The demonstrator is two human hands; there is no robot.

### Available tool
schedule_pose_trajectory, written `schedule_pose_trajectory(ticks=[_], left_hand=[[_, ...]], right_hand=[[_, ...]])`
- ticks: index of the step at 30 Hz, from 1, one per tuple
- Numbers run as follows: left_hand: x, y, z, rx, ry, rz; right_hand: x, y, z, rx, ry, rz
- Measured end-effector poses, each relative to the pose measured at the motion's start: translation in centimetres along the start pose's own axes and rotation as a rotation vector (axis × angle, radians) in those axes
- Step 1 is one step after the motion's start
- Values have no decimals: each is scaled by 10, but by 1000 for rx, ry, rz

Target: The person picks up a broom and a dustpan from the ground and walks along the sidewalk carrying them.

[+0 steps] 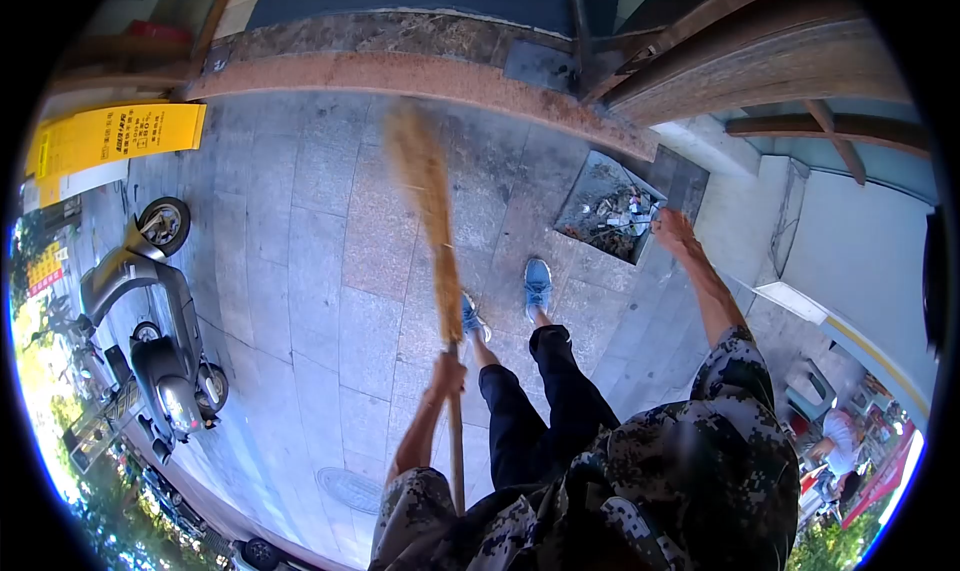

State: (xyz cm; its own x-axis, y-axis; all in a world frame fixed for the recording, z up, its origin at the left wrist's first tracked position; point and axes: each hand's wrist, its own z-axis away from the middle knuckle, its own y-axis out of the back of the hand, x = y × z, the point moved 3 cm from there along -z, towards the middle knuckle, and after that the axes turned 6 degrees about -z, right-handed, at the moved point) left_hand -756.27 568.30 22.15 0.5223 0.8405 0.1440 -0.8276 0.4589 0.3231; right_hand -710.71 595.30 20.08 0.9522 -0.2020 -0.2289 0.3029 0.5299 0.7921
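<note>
My left hand (449,373) is closed around the wooden stick of a straw broom (432,201). The broom's bristles point away from me over the paving and are blurred at the tip. My right hand (675,229) reaches forward at the right, closed on the handle of a dustpan (592,176). Litter (622,214), with white scraps and brown leaf-like bits, lies in the dustpan. The handle is mostly hidden by my fingers. My feet in blue shoes (538,283) stand between the broom and the dustpan.
Grey stone paving (320,231) runs up to a reddish stone step (400,76) ahead. Parked scooters (165,366) and a yellow sign (120,136) stand left. A white wall (735,211) is right of the dustpan. A person (842,441) is at the far right.
</note>
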Motion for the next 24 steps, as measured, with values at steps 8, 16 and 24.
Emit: schedule_pose_trajectory(ticks=[8,16,24], left_hand=[[-59,-43,171,-25,-271,-647],[-141,68,281,305,4,-597],[-5,212,-21,298,56,-154]], right_hand=[[8,19,16,-15,51,37],[69,38,107,-23,-7,32],[32,2,-22,7,-63,-24]])
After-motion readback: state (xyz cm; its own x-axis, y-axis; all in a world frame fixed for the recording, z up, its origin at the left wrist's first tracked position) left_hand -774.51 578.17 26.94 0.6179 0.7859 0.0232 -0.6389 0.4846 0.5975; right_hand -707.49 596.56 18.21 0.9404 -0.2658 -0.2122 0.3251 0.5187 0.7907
